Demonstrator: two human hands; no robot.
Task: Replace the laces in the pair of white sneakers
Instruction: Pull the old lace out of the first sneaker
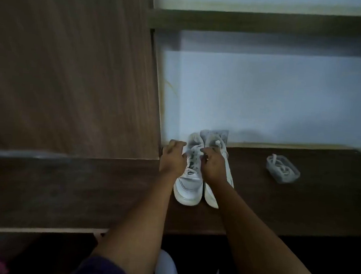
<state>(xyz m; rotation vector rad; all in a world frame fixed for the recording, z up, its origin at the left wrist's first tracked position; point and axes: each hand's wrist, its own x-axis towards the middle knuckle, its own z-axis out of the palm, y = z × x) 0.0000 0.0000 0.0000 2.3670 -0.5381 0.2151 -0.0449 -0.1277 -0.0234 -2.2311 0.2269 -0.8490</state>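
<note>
Two white sneakers stand side by side on the dark wooden desk [277, 209], toes toward me. The left sneaker [187, 187] still has a white lace through its eyelets. My left hand [172, 158] lies against that shoe's left side near the collar, fingers curled on its upper. My right hand [214, 164] sits over the gap between the shoes, fingers curled and pinching at the lace near the top eyelets. The right sneaker [210, 195] is mostly hidden under my right hand and forearm.
A clear plastic packet of white laces [283, 169] lies on the desk to the right. A tall wooden cabinet side [72, 74] stands directly left of the shoes. A pale wall and a shelf [270, 25] are behind.
</note>
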